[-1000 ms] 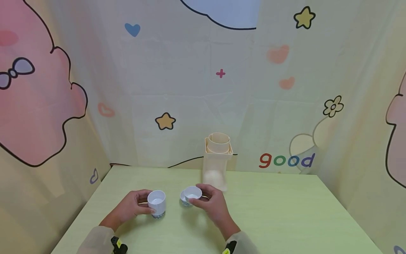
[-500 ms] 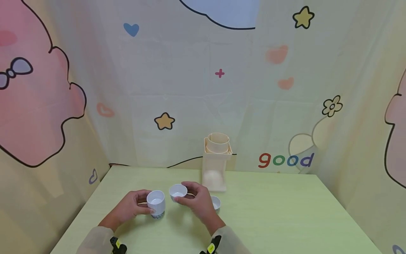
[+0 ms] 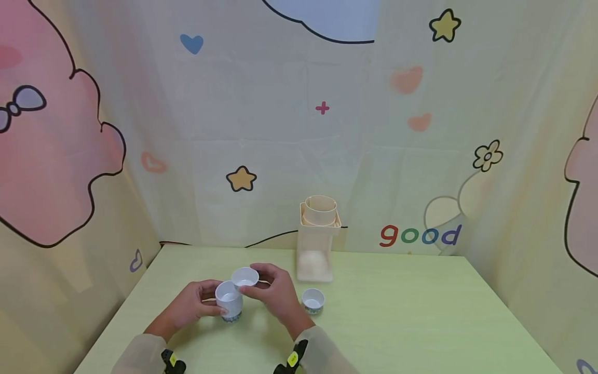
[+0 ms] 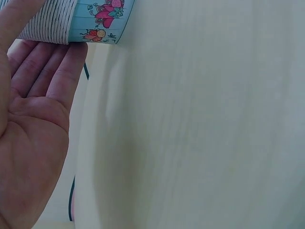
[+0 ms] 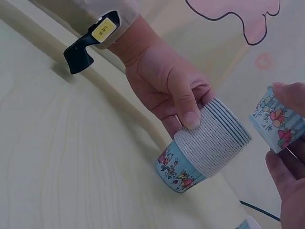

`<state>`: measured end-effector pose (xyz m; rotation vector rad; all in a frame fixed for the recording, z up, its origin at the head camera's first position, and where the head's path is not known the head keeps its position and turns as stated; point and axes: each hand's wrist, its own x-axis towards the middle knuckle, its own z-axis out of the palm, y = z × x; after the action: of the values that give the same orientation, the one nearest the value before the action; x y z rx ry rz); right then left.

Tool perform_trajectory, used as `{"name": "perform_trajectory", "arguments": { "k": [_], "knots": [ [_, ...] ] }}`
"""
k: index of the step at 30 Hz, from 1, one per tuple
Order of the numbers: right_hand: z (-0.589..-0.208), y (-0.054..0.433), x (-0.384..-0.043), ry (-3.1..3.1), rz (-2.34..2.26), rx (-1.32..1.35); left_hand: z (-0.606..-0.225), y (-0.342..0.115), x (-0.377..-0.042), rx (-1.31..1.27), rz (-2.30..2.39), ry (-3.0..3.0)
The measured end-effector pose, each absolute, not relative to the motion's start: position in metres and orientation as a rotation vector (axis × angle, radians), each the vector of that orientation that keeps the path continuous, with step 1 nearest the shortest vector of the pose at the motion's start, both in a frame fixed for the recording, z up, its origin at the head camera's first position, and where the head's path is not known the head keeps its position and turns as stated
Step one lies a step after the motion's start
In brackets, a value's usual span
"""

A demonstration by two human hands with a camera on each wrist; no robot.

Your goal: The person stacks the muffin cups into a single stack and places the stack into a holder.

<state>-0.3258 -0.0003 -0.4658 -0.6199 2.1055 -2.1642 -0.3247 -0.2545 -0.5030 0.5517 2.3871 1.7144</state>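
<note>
Head view: Left hand (image 3: 198, 298) on a stack of nested paper cups (image 3: 230, 302); grip closed round its side, thumb on the near side, fingers behind. Stack mouth faces up. Right hand (image 3: 275, 291) pinches a single cup (image 3: 245, 277) by its side, mouth up, just beyond and to the right of the stack's mouth; the two overlap from this angle. A third cup (image 3: 313, 301) stands upright on the worktop (image 3: 411, 311), right of the right hand. Behind it, a cream-coloured holder (image 3: 315, 254) with a round tube at its top stands near the back edge, in front of a printed backdrop (image 3: 280, 104).

Left wrist view: Stack at the upper left corner, cut off by the frame. Fingers lie along its underside; lowest cup light blue with fruit print, white rims packed close above it.

Right wrist view: Left hand's thumb lies across the rims of the stack. Single cup, also light blue with fruit print, held between thumb and fingers at the right edge; narrow gap between it and the stack. A wrist mount (image 5: 90, 45) with a yellow label sits on the left sleeve.
</note>
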Motion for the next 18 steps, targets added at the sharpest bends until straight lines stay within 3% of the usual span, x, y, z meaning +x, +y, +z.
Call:
{"name": "perform_trajectory", "arguments": {
  "k": [18],
  "knots": [
    [-0.465,-0.031,-0.326,2.196,-2.07,-0.658,-0.506,-0.255,-0.327,0.586,1.743,2.351]
  ]
}}
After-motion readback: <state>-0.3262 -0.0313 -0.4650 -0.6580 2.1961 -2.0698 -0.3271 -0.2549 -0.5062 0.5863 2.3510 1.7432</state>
